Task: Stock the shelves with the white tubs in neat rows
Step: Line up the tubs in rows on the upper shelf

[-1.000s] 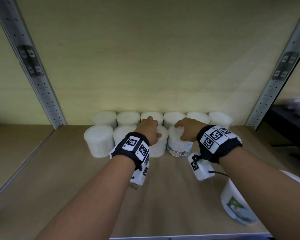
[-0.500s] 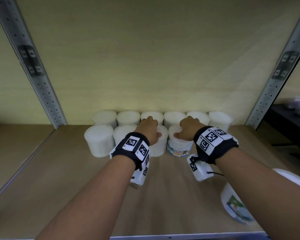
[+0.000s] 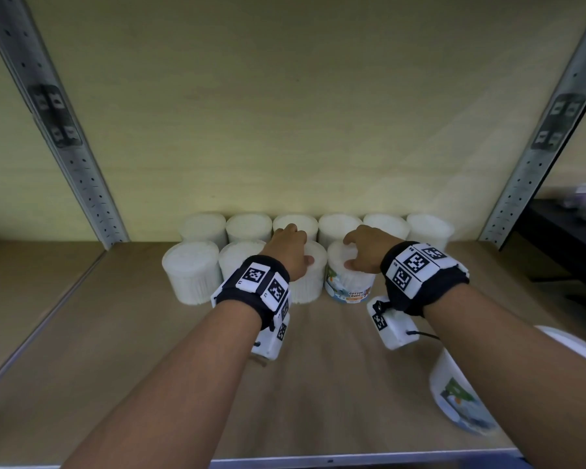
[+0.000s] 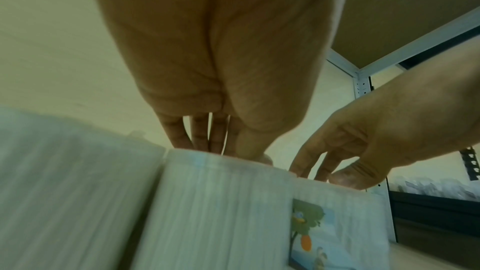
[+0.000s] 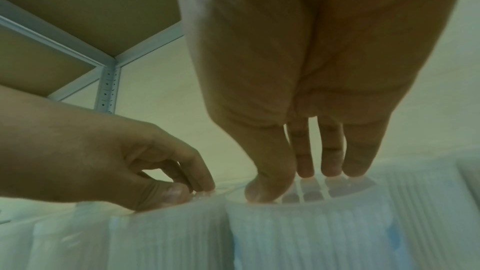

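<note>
from the head view: left hand [image 3: 290,250] resting fingertips on top of the third front-row tub [image 3: 307,275], right hand [image 3: 364,250] doing the same on the labelled tub [image 3: 351,282] just to its right. both tubs upright, directly under the hands, touching the far row. spare tub [image 3: 460,397] lying near right, closer to the right arm, partly cut off by it.

left wrist view: fingers [image 4: 200,137] fairly straight, tips on the lid, no wrap round the sides.

right wrist view: thumb and fingers [image 5: 330,163] pressing the clear lid. everything blurry, gaps between tubs hard to judge.
</note>
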The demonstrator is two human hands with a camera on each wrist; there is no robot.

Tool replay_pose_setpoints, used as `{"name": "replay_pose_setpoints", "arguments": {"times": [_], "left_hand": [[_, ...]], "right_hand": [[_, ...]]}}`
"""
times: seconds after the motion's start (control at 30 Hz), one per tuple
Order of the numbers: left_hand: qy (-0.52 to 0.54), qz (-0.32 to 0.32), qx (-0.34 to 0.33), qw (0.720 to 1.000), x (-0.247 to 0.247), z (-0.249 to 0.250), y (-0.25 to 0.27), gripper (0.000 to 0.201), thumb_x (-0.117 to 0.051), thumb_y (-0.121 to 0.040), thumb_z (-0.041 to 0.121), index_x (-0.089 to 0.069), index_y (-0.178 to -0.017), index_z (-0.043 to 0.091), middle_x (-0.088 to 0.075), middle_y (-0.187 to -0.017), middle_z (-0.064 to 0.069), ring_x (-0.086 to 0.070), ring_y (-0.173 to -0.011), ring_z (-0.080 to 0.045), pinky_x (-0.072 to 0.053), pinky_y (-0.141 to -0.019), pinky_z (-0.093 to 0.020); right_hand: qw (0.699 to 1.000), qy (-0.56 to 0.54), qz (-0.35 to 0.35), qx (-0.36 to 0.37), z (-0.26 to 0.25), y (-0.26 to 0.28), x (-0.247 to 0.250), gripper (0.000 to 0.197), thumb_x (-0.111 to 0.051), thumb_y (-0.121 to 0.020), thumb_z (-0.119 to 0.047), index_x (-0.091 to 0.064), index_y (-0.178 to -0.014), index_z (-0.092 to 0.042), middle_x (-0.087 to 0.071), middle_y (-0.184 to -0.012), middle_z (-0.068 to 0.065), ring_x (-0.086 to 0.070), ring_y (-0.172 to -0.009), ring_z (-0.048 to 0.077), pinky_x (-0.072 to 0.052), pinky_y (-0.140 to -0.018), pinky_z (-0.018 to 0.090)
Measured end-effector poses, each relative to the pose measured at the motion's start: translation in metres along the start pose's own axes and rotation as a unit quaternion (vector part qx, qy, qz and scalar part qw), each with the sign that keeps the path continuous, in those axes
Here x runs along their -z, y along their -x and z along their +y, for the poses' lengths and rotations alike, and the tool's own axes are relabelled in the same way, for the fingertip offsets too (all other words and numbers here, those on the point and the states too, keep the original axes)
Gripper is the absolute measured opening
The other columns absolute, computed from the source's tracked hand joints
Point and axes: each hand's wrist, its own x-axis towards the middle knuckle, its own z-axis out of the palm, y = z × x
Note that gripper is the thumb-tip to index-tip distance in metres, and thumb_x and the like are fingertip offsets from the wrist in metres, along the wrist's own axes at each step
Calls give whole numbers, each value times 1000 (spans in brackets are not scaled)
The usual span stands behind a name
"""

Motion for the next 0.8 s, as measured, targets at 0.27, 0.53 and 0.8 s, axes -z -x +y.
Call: {"name": "replay_pose_setpoints", "arguments": {"times": [0.27,0.53,0.8], "left_hand": [[12,-15,4,1000,4,1,0,49,-54,-95,28,-43,-137,5,-40,-137,-12,-41,-127,-29,-38,-105,-37],[45,-77,-32,995,17,0,5,54,-48,-90,-3,-43,-139,18,-39,-147,-4,-43,-131,-23,-40,-103,-30],[45,-6,-1,999,13,5,8,42,-52,-92,18,-48,-133,15,-42,-140,-8,-40,-129,-26,-39,-105,-37]], "right_hand": [[1000,-1,3,3,2,-2,0,58,-59,-92,-32,-43,-142,-8,-45,-144,11,-47,-130,27,-40,-107,33],[1000,15,8,4,0,-4,0,52,-60,-91,-30,-50,-135,-5,-52,-136,13,-52,-124,28,-44,-104,33],[1000,19,3,7,1,-6,1,55,-61,-90,-32,-47,-137,-6,-50,-138,12,-50,-126,27,-43,-105,33]]}}
